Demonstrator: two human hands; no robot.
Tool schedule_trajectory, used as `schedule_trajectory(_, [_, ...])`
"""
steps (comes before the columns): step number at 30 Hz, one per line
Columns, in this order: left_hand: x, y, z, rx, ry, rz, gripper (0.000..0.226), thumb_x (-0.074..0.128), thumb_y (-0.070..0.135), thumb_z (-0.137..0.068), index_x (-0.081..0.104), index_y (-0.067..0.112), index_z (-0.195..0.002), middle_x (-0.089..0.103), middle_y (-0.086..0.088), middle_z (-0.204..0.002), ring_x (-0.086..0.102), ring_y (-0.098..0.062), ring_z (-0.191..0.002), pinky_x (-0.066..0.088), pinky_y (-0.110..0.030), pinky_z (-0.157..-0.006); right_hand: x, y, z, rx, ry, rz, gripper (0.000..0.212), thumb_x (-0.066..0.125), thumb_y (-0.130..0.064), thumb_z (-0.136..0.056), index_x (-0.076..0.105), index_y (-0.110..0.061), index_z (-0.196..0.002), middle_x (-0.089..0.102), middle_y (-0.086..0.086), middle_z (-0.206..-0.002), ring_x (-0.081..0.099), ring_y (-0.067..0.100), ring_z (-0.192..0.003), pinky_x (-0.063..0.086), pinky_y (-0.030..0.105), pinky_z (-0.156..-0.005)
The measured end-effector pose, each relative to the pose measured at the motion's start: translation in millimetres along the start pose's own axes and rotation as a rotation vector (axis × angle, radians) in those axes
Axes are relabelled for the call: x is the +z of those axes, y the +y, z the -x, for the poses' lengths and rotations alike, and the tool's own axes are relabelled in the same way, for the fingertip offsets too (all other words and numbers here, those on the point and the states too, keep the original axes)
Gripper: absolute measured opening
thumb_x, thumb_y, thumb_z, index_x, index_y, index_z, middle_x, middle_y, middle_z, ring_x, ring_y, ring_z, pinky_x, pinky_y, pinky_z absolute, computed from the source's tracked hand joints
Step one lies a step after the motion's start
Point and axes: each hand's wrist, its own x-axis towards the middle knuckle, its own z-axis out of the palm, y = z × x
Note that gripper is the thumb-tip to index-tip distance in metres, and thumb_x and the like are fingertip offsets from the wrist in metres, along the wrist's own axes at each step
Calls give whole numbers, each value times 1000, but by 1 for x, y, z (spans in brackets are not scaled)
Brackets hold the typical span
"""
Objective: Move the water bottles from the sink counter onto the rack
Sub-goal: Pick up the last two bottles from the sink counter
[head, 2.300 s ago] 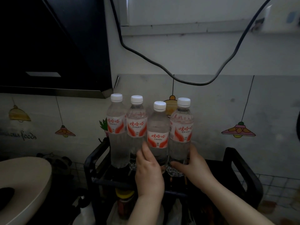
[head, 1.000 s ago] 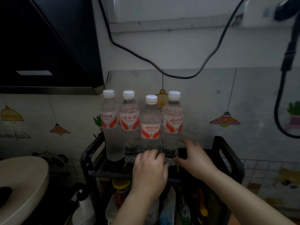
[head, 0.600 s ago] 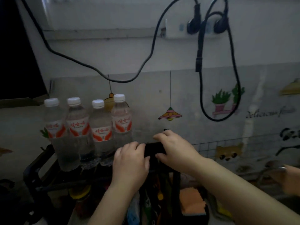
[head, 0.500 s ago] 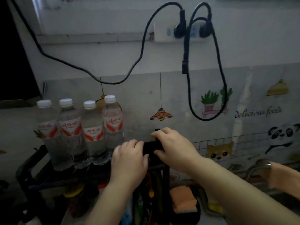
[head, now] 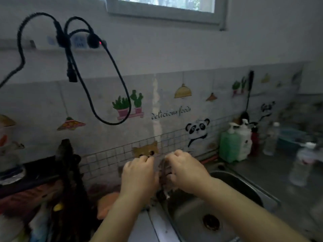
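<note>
Both hands sit close together over the left rim of the sink [head: 248, 186], knuckles up. Left hand [head: 139, 175] w/ fingers curled under, right hand [head: 185, 172] likewise curled; a blurred dark thing [head: 164, 173] sits btwn them and both seem to touch it, but can't tell what it is or whether either hand really grips it. Sink is a round steel basin, nothing in it but the drain [head: 211, 222] at the bottom. Left of the hands, low down, an orange sponge-like shape [head: 104, 206], blurred. Further left the black rack [head: 68, 165], its frame edge upright, w/ dark shelves below holding blurred packets and bottles, contents not readable. Task's things: water bottles [head: 301, 165] stand on the counter [head: 269, 173] right of the sink, clear plastic w/ white caps; one near the right edge, another [head: 270, 138] further back by the wall, both blurred, fill level not clear. Btwn those and the sink, against the tiled wall, a green pump bottle [head: 229, 145] and just beside it a white pump bottle [head: 245, 142], then a small red bottle [head: 254, 142]. Behind them a blue-ish tub [head: 288, 138], contents not visible. On the wall above: stickers, black cables [head: 108, 81] looping from a socket strip [head: 78, 43], a window [head: 166, 6] at top.
</note>
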Motion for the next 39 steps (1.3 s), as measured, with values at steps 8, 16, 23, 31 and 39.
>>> schedule_trajectory(8, [51,201,-17,282,-128,98,37,46,38,-91,47,26,-126,53,3,-131,47,-20,-122,36,-35,-99,-38,175,105,343,-55,45,51,60,-29,-85,43,-18,-132,45,9,-132,43,31,-123,43,44,-99])
schedule_trajectory(16, [102,352,-47,456,-265,147,38,48,34,-90,48,22,-127,54,0,-130,47,-22,-123,35,-36,-102,-63,311,176,617,-16,20,54,58,-23,-88,39,-22,-138,42,4,-137,42,26,-127,42,38,-102])
schedule_trajectory(23, [156,454,-98,546,-303,215,24,46,27,-89,53,18,-110,57,-3,-119,50,-24,-114,36,-34,-95,-70,432,182,713,-22,72,48,54,-24,-88,43,-19,-134,46,7,-130,45,27,-121,44,39,-97])
schedule_trajectory(31, [224,536,-190,502,-339,241,26,49,29,-89,51,17,-113,56,-2,-121,50,-23,-115,36,-32,-93,-87,563,133,747,-49,69,52,57,-29,-88,41,-21,-136,45,5,-133,45,24,-124,43,37,-100])
schedule_trajectory(39, [298,572,-240,336,-453,350,67,62,42,-82,30,23,-137,50,1,-134,48,-19,-121,37,-34,-99,-79,655,91,675,-117,52,55,58,-32,-88,38,-22,-138,45,6,-136,44,24,-127,41,36,-103])
